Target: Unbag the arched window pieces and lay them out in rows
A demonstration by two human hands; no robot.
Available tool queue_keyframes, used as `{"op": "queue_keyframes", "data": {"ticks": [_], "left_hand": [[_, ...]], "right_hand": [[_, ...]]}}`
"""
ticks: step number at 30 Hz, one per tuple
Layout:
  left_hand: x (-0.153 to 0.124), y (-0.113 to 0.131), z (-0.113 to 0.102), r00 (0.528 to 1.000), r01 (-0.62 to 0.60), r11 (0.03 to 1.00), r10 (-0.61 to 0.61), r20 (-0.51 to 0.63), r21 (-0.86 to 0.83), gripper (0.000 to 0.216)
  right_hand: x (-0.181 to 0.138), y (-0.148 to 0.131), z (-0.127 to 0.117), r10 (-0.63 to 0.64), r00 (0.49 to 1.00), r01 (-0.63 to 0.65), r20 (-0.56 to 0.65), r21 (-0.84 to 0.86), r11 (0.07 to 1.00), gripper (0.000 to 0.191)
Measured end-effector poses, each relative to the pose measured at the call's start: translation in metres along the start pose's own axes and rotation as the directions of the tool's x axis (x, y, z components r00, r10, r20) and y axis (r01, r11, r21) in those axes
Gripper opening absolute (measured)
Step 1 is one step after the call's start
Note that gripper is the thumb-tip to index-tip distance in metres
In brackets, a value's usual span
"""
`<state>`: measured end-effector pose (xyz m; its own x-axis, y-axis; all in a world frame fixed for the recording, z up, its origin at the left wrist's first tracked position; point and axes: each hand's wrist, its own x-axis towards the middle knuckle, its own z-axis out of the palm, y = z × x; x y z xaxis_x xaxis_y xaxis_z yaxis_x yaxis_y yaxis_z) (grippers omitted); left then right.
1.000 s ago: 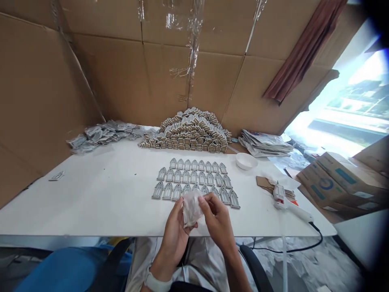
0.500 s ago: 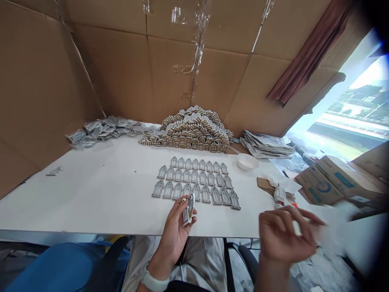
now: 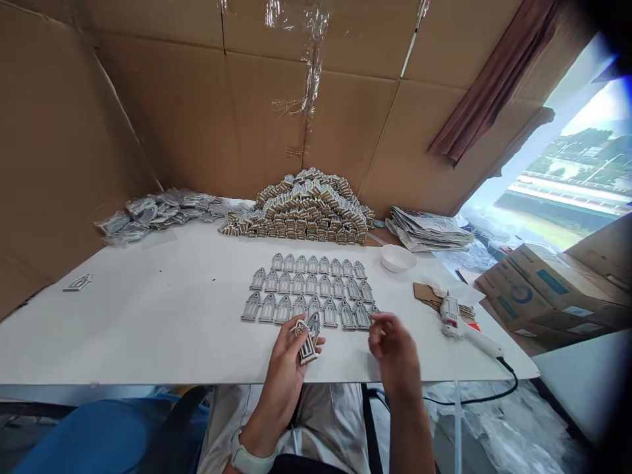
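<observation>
My left hand [image 3: 288, 359] grips a small stack of grey arch-shaped window pieces [image 3: 309, 337] above the near edge of the white table [image 3: 162, 322]. My right hand [image 3: 392, 349] hovers just to the right of it, fingers loosely curled and slightly blurred, with nothing visible in them. Right behind both hands lie three rows of the same grey arch pieces [image 3: 309, 293] laid flat on the table.
A big heap of stacked arch pieces [image 3: 301, 210] sits at the back, bagged pieces [image 3: 158, 214] to its left. A white bowl [image 3: 397, 258], a glue gun [image 3: 457, 321] with cord, cardboard scraps and papers [image 3: 427, 230] lie at right. One loose piece [image 3: 78, 283] lies far left.
The clear wrapper that both hands held is gone. My right hand swung out to the right with it and has come back toward the stack in my left hand.
</observation>
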<state>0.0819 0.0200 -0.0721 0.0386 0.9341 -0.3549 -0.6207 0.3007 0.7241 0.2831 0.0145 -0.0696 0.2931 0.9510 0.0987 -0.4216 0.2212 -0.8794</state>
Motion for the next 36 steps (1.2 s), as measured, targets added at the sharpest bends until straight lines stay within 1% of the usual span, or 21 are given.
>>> {"op": "queue_keyframes", "data": {"ticks": [1, 2, 3, 4, 6, 8, 11, 14, 16, 17, 19, 20, 21, 22, 24, 26, 27, 29, 32, 34, 36], "left_hand": [[0.000, 0.000, 0.001, 1.000, -0.008, 1.000, 0.008, 0.017, 0.005, 0.060], [-0.001, 0.000, 0.002, 0.999, -0.016, 1.000, 0.015, 0.040, 0.009, 0.061], [-0.001, 0.000, 0.003, 0.998, -0.023, 1.000, 0.022, 0.066, 0.017, 0.061], [-0.002, 0.000, 0.003, 0.995, -0.027, 0.999, 0.024, 0.097, 0.029, 0.060], [-0.003, -0.001, 0.002, 0.988, -0.034, 0.997, 0.024, 0.151, 0.067, 0.056], [-0.004, -0.003, 0.001, 0.983, -0.061, 0.990, 0.038, 0.181, 0.124, 0.054], [-0.005, -0.007, -0.001, 0.975, -0.145, 0.955, 0.094, 0.201, 0.259, 0.048], [0.003, -0.002, -0.001, 0.956, -0.259, 0.878, 0.172, 0.239, 0.402, 0.041], [0.016, 0.013, -0.003, 0.930, -0.363, 0.802, 0.277, 0.243, 0.475, 0.041], [0.026, 0.025, -0.005, 0.909, -0.418, 0.750, 0.344, 0.236, 0.513, 0.042], [0.053, 0.055, -0.010, 0.854, -0.493, 0.622, 0.479, 0.203, 0.608, 0.047], [0.069, 0.074, -0.013, 0.830, -0.513, 0.565, 0.519, 0.204, 0.647, 0.050], [0.087, 0.092, -0.017, 0.811, -0.511, 0.522, 0.555, 0.184, 0.683, 0.055], [0.105, 0.111, -0.020, 0.805, -0.488, 0.485, 0.571, 0.160, 0.726, 0.061], [0.140, 0.145, -0.026, 0.811, -0.447, 0.451, 0.569, 0.137, 0.773, 0.064], [0.171, 0.171, -0.032, 0.821, -0.393, 0.390, 0.557, 0.126, 0.833, 0.056], [0.183, 0.180, -0.034, 0.820, -0.363, 0.343, 0.559, 0.123, 0.867, 0.048], [0.203, 0.190, -0.037, 0.808, -0.305, 0.216, 0.574, 0.132, 0.928, 0.033], [0.222, 0.192, -0.040, 0.793, -0.255, -0.008, 0.571, 0.214, 0.967, 0.017], [0.230, 0.188, -0.039, 0.797, -0.239, -0.134, 0.539, 0.273, 0.962, 0.014], [0.237, 0.182, -0.037, 0.805, -0.221, -0.226, 0.506, 0.309, 0.949, 0.015]], "right_hand": [[0.000, 0.006, 0.007, 0.036, 0.997, -0.022, 0.070, -0.181, 0.983, 0.037], [0.000, 0.012, 0.013, 0.087, 0.987, -0.040, 0.135, -0.319, 0.947, 0.038], [0.000, 0.017, 0.018, 0.142, 0.972, -0.054, 0.187, -0.412, 0.910, 0.041], [-0.001, 0.021, 0.021, 0.183, 0.959, -0.062, 0.218, -0.466, 0.882, 0.045], [-0.003, 0.028, 0.026, 0.198, 0.952, -0.056, 0.234, -0.502, 0.863, 0.046], [-0.006, 0.033, 0.026, 0.172, 0.958, -0.038, 0.229, -0.492, 0.870, 0.042], [-0.008, 0.035, 0.022, 0.124, 0.967, -0.012, 0.223, -0.448, 0.894, 0.039], [-0.008, 0.032, 0.018, 0.055, 0.988, 0.008, 0.141, -0.410, 0.912, 0.039], [-0.007, 0.030, 0.016, 0.017, 0.998, 0.007, 0.057, -0.395, 0.918, 0.039], [-0.007, 0.029, 0.016, 0.008, 1.000, 0.002, 0.023, -0.391, 0.920, 0.040], [-0.006, 0.028, 0.016, 0.007, 1.000, -0.010, -0.009, -0.385, 0.923, 0.041], [-0.006, 0.028, 0.016, 0.013, 1.000, -0.013, -0.003, -0.380, 0.925, 0.041], [-0.006, 0.028, 0.017, 0.018, 1.000, -0.013, 0.009, -0.374, 0.927, 0.041], [-0.005, 0.028, 0.017, 0.022, 0.999, -0.011, 0.026, -0.369, 0.930, 0.040], [-0.005, 0.029, 0.017, 0.025, 0.998, -0.003, 0.057, -0.363, 0.932, 0.039], [-0.005, 0.030, 0.016, 0.034, 0.997, -0.004, 0.075, -0.367, 0.930, 0.040], [-0.005, 0.032, 0.016, 0.039, 0.996, -0.007, 0.077, -0.370, 0.929, 0.041], [-0.005, 0.035, 0.014, 0.049, 0.996, -0.015, 0.081, -0.378, 0.926, 0.043], [-0.004, 0.039, 0.011, 0.052, 0.994, -0.009, 0.097, -0.402, 0.916, 0.045], [-0.003, 0.041, 0.011, 0.056, 0.993, -0.008, 0.104, -0.421, 0.907, 0.045], [-0.003, 0.042, 0.011, 0.056, 0.994, -0.008, 0.098, -0.433, 0.901, 0.045]]}}
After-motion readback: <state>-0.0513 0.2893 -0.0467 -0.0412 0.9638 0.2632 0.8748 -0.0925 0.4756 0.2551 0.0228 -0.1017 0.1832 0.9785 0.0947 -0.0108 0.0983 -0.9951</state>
